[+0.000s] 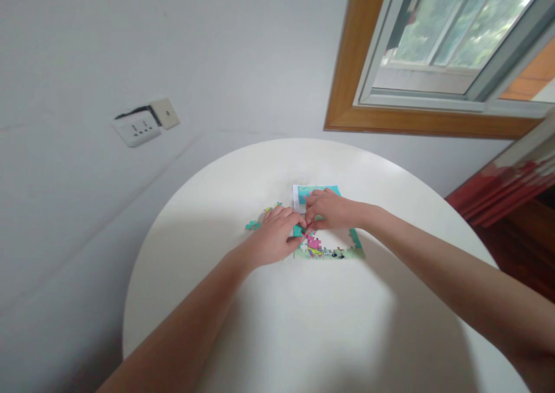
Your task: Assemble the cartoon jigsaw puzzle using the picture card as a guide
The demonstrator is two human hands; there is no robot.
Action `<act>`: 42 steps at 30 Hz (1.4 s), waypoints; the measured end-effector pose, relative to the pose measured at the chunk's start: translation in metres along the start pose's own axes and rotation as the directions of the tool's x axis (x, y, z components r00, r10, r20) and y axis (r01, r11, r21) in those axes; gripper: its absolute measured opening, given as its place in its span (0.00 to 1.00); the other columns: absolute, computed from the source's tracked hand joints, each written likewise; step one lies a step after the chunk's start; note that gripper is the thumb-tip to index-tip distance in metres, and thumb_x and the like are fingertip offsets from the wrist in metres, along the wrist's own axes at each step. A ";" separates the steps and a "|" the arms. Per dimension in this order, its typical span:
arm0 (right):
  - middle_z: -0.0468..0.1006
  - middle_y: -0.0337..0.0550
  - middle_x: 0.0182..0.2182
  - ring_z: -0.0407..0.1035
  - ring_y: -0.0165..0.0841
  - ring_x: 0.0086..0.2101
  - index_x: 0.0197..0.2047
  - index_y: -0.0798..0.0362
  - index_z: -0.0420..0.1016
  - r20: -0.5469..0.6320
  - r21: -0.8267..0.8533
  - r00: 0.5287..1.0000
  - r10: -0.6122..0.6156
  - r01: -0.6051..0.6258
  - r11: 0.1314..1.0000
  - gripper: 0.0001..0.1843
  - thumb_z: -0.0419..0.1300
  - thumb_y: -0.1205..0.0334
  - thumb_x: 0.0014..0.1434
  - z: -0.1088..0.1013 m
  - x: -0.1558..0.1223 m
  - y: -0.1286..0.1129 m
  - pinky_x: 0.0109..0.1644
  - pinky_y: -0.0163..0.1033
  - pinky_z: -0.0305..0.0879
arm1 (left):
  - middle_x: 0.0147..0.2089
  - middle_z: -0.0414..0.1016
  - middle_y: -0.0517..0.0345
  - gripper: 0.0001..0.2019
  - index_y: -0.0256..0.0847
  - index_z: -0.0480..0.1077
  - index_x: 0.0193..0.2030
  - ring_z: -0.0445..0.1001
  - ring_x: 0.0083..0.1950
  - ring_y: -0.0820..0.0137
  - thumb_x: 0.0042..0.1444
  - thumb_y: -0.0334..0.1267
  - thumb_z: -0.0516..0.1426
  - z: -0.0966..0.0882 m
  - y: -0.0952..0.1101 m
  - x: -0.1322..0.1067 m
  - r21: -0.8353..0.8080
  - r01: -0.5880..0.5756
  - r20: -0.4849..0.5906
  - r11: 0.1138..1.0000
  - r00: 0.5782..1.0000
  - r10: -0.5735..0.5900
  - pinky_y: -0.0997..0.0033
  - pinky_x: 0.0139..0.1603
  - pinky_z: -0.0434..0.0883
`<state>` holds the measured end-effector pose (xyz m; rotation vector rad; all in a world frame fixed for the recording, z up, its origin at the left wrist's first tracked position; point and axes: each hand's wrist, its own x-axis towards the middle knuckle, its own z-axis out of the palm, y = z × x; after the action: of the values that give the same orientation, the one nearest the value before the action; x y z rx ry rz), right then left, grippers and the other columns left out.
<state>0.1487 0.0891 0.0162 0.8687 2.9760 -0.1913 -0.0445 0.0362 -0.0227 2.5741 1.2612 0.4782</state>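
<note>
A head-worn camera looks down at a round white tabletop set against a pale wall, with two bare arms reaching forward from the bottom corners. Both hands meet near the middle of the tabletop, over a partly assembled jigsaw puzzle in teal, pink and white.

The left hand lies palm down on the puzzle's left edge, its fingers curled and pressing at a spot where the teal pieces meet. The right hand comes in from the right and rests on the puzzle's upper part, knuckles up, fingers bent inward. The fingertips of the two hands touch or nearly touch at one point. Whether either hand pinches a piece cannot be told — the spot is too small and covered by the fingers.

The puzzle lies just in front of and beneath both hands, its longer side seeming to run away from the viewer, though the hands hide its middle; its near edge is a straight strip of joined pieces. A few loose teal pieces lie just left of the left hand, nearer to it than to the right.

There is wide bare surface on every side — most of all toward the viewer — and the rounded rim stays well apart from the puzzle. On the wall at left sits a white power socket; at upper right, a wood-framed window.
</note>
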 end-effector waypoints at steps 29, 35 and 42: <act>0.77 0.41 0.32 0.66 0.32 0.37 0.36 0.51 0.78 -0.279 0.132 0.960 -0.036 0.075 0.988 0.09 0.56 0.63 0.60 0.013 -0.021 0.015 0.43 0.38 0.54 | 0.44 0.69 0.56 0.19 0.42 0.63 0.41 0.65 0.47 0.61 0.45 0.44 0.64 0.004 -0.003 0.000 -0.075 0.061 -0.029 0.995 0.998 -0.064 0.61 0.49 0.62; 0.75 0.45 0.37 0.63 0.37 0.42 0.47 0.46 0.76 -0.321 0.025 0.942 0.093 -0.090 0.996 0.13 0.53 0.58 0.63 0.030 -0.060 -0.021 0.43 0.42 0.53 | 0.43 0.68 0.56 0.18 0.42 0.63 0.40 0.63 0.47 0.61 0.47 0.46 0.63 0.007 0.004 0.001 0.007 0.063 -0.065 0.998 0.996 -0.062 0.62 0.47 0.61; 0.72 0.50 0.46 0.60 0.40 0.45 0.58 0.51 0.67 -0.326 -0.039 0.937 0.125 -0.145 0.989 0.22 0.47 0.52 0.65 0.046 -0.070 -0.040 0.47 0.47 0.54 | 0.43 0.68 0.56 0.18 0.42 0.63 0.39 0.62 0.47 0.60 0.50 0.50 0.61 0.012 0.003 0.002 0.059 0.040 -0.095 0.997 0.995 -0.034 0.61 0.47 0.60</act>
<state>0.1861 0.0123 -0.0203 1.1982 3.1752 0.0560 -0.0362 0.0349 -0.0327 2.6006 1.3719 0.5677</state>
